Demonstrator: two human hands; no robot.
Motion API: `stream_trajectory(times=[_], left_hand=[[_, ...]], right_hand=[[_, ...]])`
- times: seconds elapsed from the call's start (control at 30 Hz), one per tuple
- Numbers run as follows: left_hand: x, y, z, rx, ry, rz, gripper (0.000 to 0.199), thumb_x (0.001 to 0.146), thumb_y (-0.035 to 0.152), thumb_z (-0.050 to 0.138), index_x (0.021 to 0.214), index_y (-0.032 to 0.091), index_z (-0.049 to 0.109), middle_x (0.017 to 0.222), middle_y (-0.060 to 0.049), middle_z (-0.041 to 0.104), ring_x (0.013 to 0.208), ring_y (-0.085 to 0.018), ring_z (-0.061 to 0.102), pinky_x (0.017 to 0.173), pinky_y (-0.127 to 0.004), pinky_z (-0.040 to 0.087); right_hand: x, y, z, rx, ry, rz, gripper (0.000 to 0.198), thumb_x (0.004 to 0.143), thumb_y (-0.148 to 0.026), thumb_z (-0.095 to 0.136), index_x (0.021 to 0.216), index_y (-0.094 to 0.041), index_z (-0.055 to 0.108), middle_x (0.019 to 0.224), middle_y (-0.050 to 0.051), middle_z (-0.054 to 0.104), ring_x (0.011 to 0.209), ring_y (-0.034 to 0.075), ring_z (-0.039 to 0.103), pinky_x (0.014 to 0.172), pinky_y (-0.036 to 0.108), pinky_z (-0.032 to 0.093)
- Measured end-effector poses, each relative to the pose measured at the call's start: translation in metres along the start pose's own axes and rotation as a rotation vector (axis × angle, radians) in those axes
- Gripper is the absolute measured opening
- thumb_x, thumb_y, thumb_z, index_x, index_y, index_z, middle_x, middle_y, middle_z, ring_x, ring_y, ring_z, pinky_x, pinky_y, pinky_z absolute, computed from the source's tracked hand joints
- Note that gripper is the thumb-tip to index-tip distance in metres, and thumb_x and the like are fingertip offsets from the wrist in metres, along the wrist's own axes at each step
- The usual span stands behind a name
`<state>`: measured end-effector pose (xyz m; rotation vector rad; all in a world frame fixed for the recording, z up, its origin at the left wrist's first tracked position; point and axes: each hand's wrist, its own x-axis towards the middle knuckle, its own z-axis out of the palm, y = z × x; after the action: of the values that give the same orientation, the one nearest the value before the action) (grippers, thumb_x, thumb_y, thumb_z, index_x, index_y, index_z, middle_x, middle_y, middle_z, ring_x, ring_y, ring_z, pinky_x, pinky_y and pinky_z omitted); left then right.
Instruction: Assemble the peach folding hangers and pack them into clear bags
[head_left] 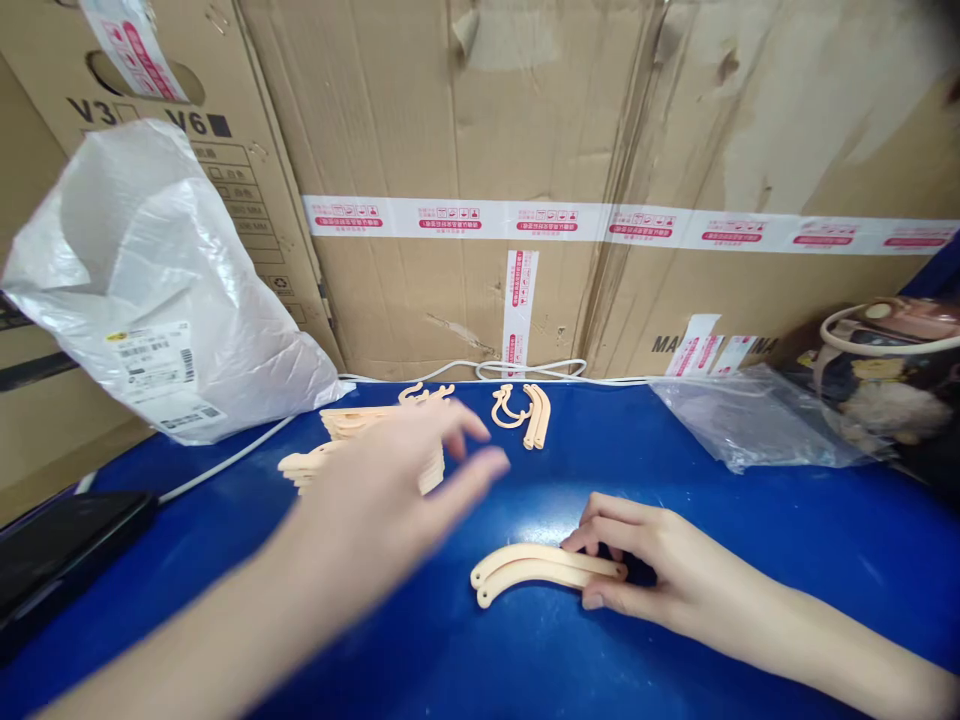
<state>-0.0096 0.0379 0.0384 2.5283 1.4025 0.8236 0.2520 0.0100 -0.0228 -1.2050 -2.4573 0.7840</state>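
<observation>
My right hand (pixel 637 560) grips the right end of two curved cream-coloured strips (pixel 532 575), each with a small hole near its end. They lie side by side just over the blue table. My left hand (pixel 397 470), a little blurred, reaches forward with thumb and fingers apart and nothing between them. Behind and partly under it in view is a pile of stacked cream pieces (pixel 307 463), largely hidden by the hand. Farther back lie two more curved strips (pixel 537 418) beside a hook-shaped cream piece (pixel 510 412). Another small cream piece (pixel 414 393) shows above my left hand.
Large cardboard boxes (pixel 450 300) wall off the back of the blue table (pixel 720 530). A white plastic mailing bag (pixel 165 290) stands at the left, above a black phone-like device (pixel 75 550). A clear plastic bag (pixel 757 420) and a white cable (pixel 225 460) lie on the table.
</observation>
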Motion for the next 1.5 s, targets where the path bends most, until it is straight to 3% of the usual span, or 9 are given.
stream_trajectory(times=[0.1,0.17,0.33,0.43,0.7,0.93,1.13,1.27,1.5], left_hand=[[0.055,-0.04,-0.036,0.152,0.038,-0.265,0.034,0.087,0.051,0.049,0.091,0.02,0.063,0.084,-0.003,0.067,0.075,-0.021,0.061,0.066,-0.029,0.044],[0.09,-0.074,-0.044,0.18,-0.162,-0.445,0.035,0.085,0.048,0.051,0.099,0.017,0.062,0.1,-0.008,0.067,0.088,-0.024,0.062,0.07,-0.029,0.046],[0.134,-0.132,-0.015,0.078,-0.515,-0.662,0.05,0.06,0.052,0.077,0.083,0.008,0.067,0.09,-0.019,0.069,0.07,-0.028,0.067,0.058,-0.033,0.053],[0.139,-0.14,0.006,0.019,-0.626,-0.728,0.049,0.058,0.048,0.082,0.082,0.008,0.067,0.087,-0.018,0.069,0.069,-0.025,0.068,0.06,-0.032,0.055],[0.148,-0.138,0.019,-0.036,-0.752,-0.803,0.029,0.093,0.031,0.057,0.117,0.014,0.056,0.114,-0.009,0.06,0.095,-0.02,0.062,0.079,-0.039,0.054],[0.144,-0.133,0.016,-0.086,-0.664,-0.71,0.029,0.093,0.03,0.057,0.117,0.015,0.056,0.114,-0.008,0.06,0.095,-0.02,0.062,0.08,-0.039,0.054],[0.153,-0.115,-0.007,-0.086,-0.193,-0.405,0.026,0.081,0.034,0.068,0.068,0.014,0.058,0.061,0.002,0.056,0.054,-0.011,0.053,0.056,-0.024,0.042],[0.139,-0.067,-0.023,-0.168,0.038,-0.176,0.023,0.08,0.037,0.065,0.075,0.016,0.058,0.067,0.003,0.055,0.054,-0.009,0.051,0.054,-0.021,0.037],[0.065,0.008,0.005,-0.391,-0.286,0.09,0.024,0.083,0.038,0.062,0.073,0.016,0.061,0.063,0.003,0.052,0.055,-0.009,0.047,0.049,-0.02,0.033]], right_hand=[[0.0,0.001,0.0,0.005,-0.006,-0.007,0.016,0.089,-0.033,0.061,0.101,-0.023,0.062,0.091,0.0,0.058,0.073,0.011,0.055,0.064,0.021,0.041],[0.0,0.002,0.0,0.01,-0.008,-0.016,0.016,0.088,-0.033,0.061,0.102,-0.023,0.062,0.092,0.0,0.058,0.074,0.012,0.055,0.065,0.021,0.041],[0.0,0.006,0.0,0.01,0.002,-0.027,0.016,0.089,-0.033,0.06,0.103,-0.024,0.061,0.096,0.001,0.06,0.079,0.012,0.057,0.068,0.021,0.043],[0.0,0.007,-0.001,0.007,0.0,-0.032,0.018,0.089,-0.035,0.06,0.104,-0.025,0.061,0.096,0.001,0.06,0.08,0.013,0.057,0.067,0.021,0.043],[0.001,0.006,-0.001,0.014,-0.005,-0.026,0.017,0.089,-0.035,0.06,0.103,-0.024,0.061,0.096,0.001,0.06,0.079,0.013,0.058,0.067,0.021,0.043],[0.0,0.008,0.0,0.027,0.005,-0.036,0.018,0.09,-0.035,0.06,0.104,-0.025,0.061,0.096,0.0,0.06,0.079,0.012,0.058,0.068,0.021,0.043],[-0.001,0.005,0.0,-0.001,0.007,-0.05,0.016,0.09,-0.035,0.059,0.102,-0.024,0.061,0.096,0.0,0.059,0.079,0.011,0.057,0.068,0.021,0.043],[0.0,0.003,0.0,-0.036,0.02,-0.047,0.019,0.091,-0.037,0.058,0.104,-0.024,0.061,0.093,0.0,0.059,0.078,0.013,0.056,0.068,0.024,0.043],[0.006,-0.005,-0.013,0.151,0.313,0.035,0.03,0.095,-0.044,0.047,0.118,-0.025,0.054,0.096,0.002,0.061,0.085,0.017,0.058,0.076,0.031,0.046]])
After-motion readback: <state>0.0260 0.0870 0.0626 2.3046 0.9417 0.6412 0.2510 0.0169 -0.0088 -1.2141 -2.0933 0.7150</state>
